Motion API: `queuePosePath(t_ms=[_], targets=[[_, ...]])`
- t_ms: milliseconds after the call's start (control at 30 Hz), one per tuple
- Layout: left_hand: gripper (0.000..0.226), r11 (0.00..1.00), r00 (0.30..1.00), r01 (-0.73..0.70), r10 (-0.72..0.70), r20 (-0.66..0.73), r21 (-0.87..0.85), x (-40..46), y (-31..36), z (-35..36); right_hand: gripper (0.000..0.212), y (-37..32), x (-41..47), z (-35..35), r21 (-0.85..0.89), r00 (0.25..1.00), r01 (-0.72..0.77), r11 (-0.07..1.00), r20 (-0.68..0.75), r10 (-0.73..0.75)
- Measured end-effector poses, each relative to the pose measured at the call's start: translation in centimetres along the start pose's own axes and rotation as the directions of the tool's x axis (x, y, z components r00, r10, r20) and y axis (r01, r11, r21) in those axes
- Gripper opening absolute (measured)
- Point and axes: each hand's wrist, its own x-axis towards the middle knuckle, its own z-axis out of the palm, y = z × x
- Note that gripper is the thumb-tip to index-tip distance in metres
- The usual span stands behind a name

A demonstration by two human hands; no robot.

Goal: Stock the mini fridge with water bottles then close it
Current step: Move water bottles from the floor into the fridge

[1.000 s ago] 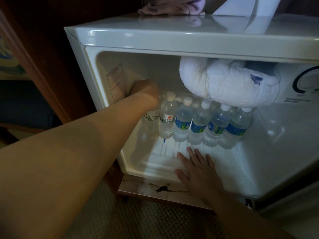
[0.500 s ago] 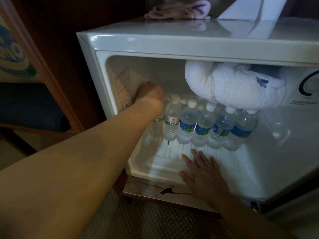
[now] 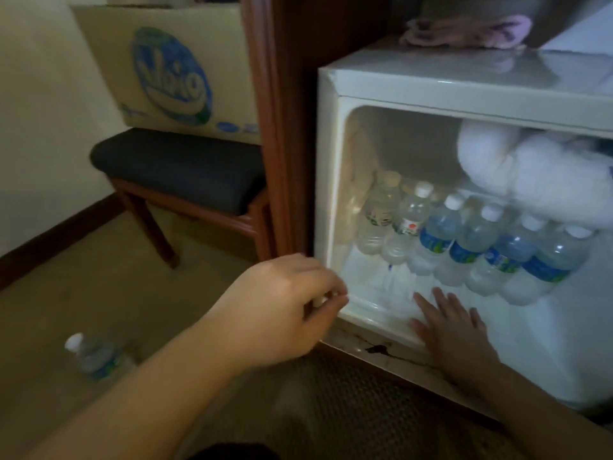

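Left hand (image 3: 278,307) — fingers loosely curled, holding nothing — hangs just outside the mini fridge (image 3: 464,91) at its lower left edge. Right hand (image 3: 447,323) lies flat, fingers spread, on the fridge floor's front lip, before a row of water bottles (image 3: 464,247) — one bottle (image 3: 96,356) lies on the carpet (image 3: 99,293).

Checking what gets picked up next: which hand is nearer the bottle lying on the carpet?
Left. The left hand hangs outside the fridge's front left corner, up and right of the bottle on the carpet. The right hand rests flat on the fridge floor, farther right.
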Motion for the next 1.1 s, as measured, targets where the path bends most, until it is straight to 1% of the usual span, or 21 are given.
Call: queuePosePath(t_ms=[67, 100, 133, 167, 200, 233, 267, 333, 400, 467, 500, 567, 600, 633, 733, 800, 867, 933, 967, 1033, 1100], targets=[[0.022, 0.975, 0.98, 0.196, -0.199, 0.014, 0.105, -5.6, -2.0, -2.2, 0.061, -1.1, -0.1, -1.6, -0.091, 0.998, -0.012, 0.996, 0.066, 0.018], [0.023, 0.931, 0.944, 0.326, -0.33, -0.005, 0.165, -8.5, -3.1, -3.2, 0.058, -2.0, -0.2, -2.4, -0.136, 0.999, -0.015, 0.991, 0.049, 0.022], [0.024, 0.857, 0.882, 0.467, -0.468, -0.049, 0.216, -11.4, -4.4, -4.0, 0.054, -3.2, -0.4, -3.0, -0.153, 1.0, -0.006, 0.988, -0.018, 0.003], [0.023, 0.754, 0.789, 0.609, -0.606, -0.096, 0.248, -14.3, -5.6, -4.7, 0.047, -4.6, -0.8, -3.2, -0.138, 0.993, 0.025, 0.99, -0.109, -0.04], [0.022, 0.627, 0.672, 0.733, -0.728, -0.136, 0.264, -17.0, -6.6, -5.3, 0.038, -6.4, -1.5, -3.1, -0.119, 0.977, 0.088, 0.989, -0.183, -0.109], [0.022, 0.498, 0.548, 0.825, -0.819, -0.168, 0.267, -19.6, -7.5, -5.6, 0.032, -8.7, -2.3, -2.8, -0.116, 0.953, 0.19, 0.975, -0.218, -0.211], [0.023, 0.383, 0.436, 0.887, -0.879, -0.193, 0.257, -21.9, -8.2, -5.8, 0.032, -11.3, -3.3, -2.6, -0.118, 0.923, 0.306, 0.945, -0.208, -0.325], [0.024, 0.217, 0.26, 0.955, -0.94, -0.221, 0.204, -25.8, -9.0, -5.8, 0.036, -16.6, -5.1, -2.2, -0.086, 0.829, 0.54, 0.837, -0.117, -0.547], [0.024, 0.102, 0.127, 0.987, -0.97, -0.208, 0.126, -28.8, -9.6, -5.3, 0.04, -21.6, -6.1, -2.1, -0.033, 0.749, 0.662, 0.749, 0.005, -0.663], [0.023, 0.008, 0.016, 0.999, -0.986, -0.167, 0.052, -31.0, -10.3, -4.4, 0.044, -26.6, -6.3, -1.4, 0.015, 0.695, 0.713, 0.701, 0.117, -0.71], [0.025, -0.032, -0.028, 0.999, -0.988, -0.152, 0.022, -31.8, -10.8, -3.9, 0.047, -29.2, -6.2, -1.1, 0.021, 0.671, 0.731, 0.682, 0.159, -0.725], [0.033, -0.086, -0.092, 0.995, -0.985, -0.147, -0.047, -32.7, -11.9, -3.1, 0.055, -33.7, -5.6, 0.1, 0.024, 0.632, 0.757, 0.652, 0.226, -0.742], [0.038, -0.092, -0.104, 0.992, -0.983, -0.151, -0.082, -32.7, -12.6, -2.9, 0.058, -35.7, -5.1, 0.7, 0.032, 0.619, 0.761, 0.648, 0.263, -0.74], [0.044, -0.078, -0.095, 0.991, -0.983, -0.158, -0.113, -32.4, -13.3, -2.7, 0.06, -37.6, -4.5, 1.4, 0.048, 0.604, 0.765, 0.642, 0.291, -0.742], [0.055, 0.016, -0.016, 0.982, -0.986, -0.168, -0.187, -31.1, -16.2, -2.2, 0.065, -43.1, -2.3, 3.7, 0.121, 0.564, 0.769, 0.627, 0.333, -0.756], [0.059, 0.051, 0.024, 0.981, -0.989, -0.145, -0.186, -30.0, -18.1, -1.9, 0.07, -46.4, -0.7, 5.7, 0.135, 0.576, 0.754, 0.643, 0.335, -0.746], [0.065, 0.067, 0.054, 0.989, -0.993, -0.105, -0.129, -29.2, -20.3, -1.9, 0.082, -49.3, 0.9, 8.0, 0.076, 0.624, 0.734, 0.675, 0.32, -0.713], [0.073, 0.086, 0.085, 0.996, -0.996, -0.042, -0.034, -28.8, -22.4, -2.3, 0.096, -51.1, 2.5, 10.7, -0.025, 0.662, 0.723, 0.691, 0.312, -0.681], [0.075, 0.109, 0.108, 0.994, -0.994, 0.003, 0.027, -28.8, -23.4, -2.6, 0.097, -51.5, 3.2, 11.9, -0.082, 0.673, 0.72, 0.689, 0.329, -0.663], [0.075, 0.187, 0.168, 0.967, -0.979, 0.116, 0.174, -29.0, -25.3, -2.9, 0.088, -51.6, 4.0, 13.3, -0.159, 0.678, 0.722, 0.673, 0.357, -0.643], [0.069, 0.277, 0.216, 0.91, -0.952, 0.217, 0.309, -29.1, -26.6, -2.6, 0.072, -50.7, 3.9, 14.0, -0.175, 0.688, 0.721, 0.671, 0.298, -0.662]])
